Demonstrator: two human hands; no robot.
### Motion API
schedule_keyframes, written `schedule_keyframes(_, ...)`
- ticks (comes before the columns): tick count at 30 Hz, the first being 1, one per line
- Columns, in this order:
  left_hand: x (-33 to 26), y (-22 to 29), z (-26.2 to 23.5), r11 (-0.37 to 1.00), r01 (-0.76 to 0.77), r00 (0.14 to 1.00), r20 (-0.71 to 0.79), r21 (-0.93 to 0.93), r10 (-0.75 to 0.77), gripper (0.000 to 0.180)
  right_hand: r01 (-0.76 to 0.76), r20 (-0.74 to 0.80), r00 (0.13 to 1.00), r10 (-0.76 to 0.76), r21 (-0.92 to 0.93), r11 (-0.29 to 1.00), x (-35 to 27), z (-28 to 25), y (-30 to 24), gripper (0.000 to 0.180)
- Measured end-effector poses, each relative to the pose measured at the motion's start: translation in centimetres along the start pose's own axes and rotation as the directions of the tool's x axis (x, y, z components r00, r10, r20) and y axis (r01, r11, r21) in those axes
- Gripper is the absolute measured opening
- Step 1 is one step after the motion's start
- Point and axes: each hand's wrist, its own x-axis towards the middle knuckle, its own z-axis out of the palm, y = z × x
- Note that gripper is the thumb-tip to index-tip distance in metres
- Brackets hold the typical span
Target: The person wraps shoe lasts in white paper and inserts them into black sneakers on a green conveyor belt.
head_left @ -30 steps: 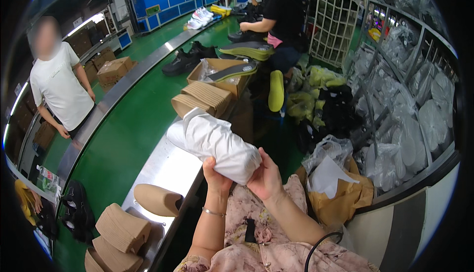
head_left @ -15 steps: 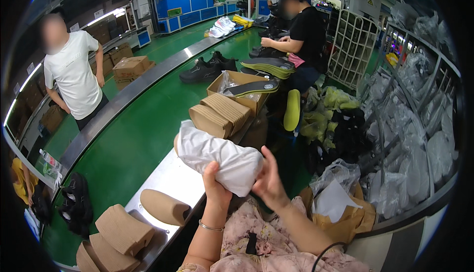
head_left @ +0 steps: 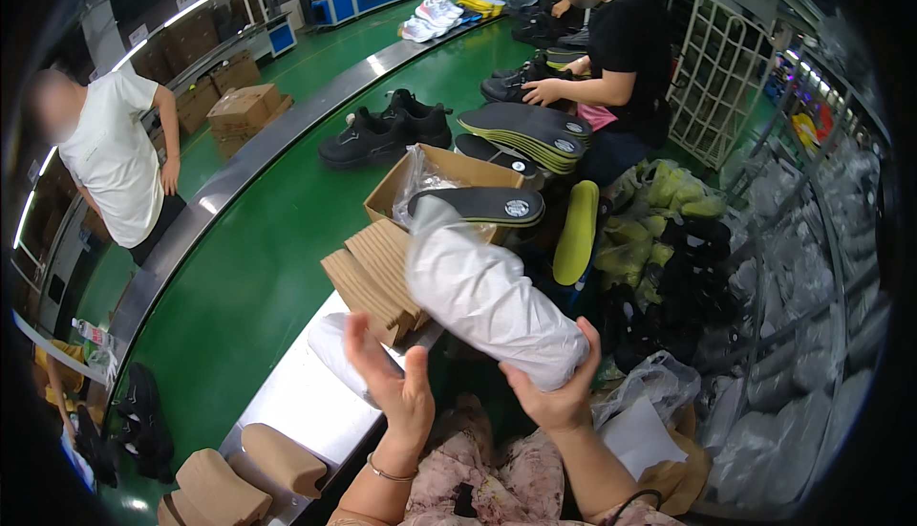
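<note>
Head view: right hand (head_left: 562, 407) clamped on crinkled, oblong white bundle (head_left: 492, 292), left hand (head_left: 406, 394) spread apart

A shiny metal worktop (head_left: 287, 387) runs along the near side of a green belt (head_left: 258, 239). Ribbed brown pieces (head_left: 373, 278) stand toward the worktop's far end, a white bundle (head_left: 334, 349) lies nearer, and smooth brown forms (head_left: 282, 457) sit at its near end. The belt carries black shoes (head_left: 382, 134), with more black footwear (head_left: 143, 421) by its left edge.
</note>
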Motion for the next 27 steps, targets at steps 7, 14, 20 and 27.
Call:
schedule_keyframes(7,8.0,4.0,5.0,0.935,0.095,0.951,0.246,0.342,-0.187,0.049,0.569,0.434,0.772,-0.464,-0.146,0.809,7.9,-3.6,-1.5,0.057)
schedule_keyframes(14,15.4,6.7,3.3,0.444,0.814,0.571,0.374,-0.375,-0.731,0.038,-0.076,0.357,0.934,0.025,0.132,0.988,12.4,-1.8,-2.9,0.076)
schedule_keyframes(20,21.2,3.4,0.6,0.333,0.616,0.732,0.364,-0.714,-0.576,0.058,-0.531,0.406,0.835,0.372,0.413,0.74,14.5,8.9,-4.2,0.08)
schedule_keyframes(27,27.0,-4.0,-1.0,0.509,0.509,0.757,0.078,-0.694,-0.649,0.028,-0.605,0.454,0.777,0.436,0.346,0.718,17.5,18.9,-1.1,0.068)
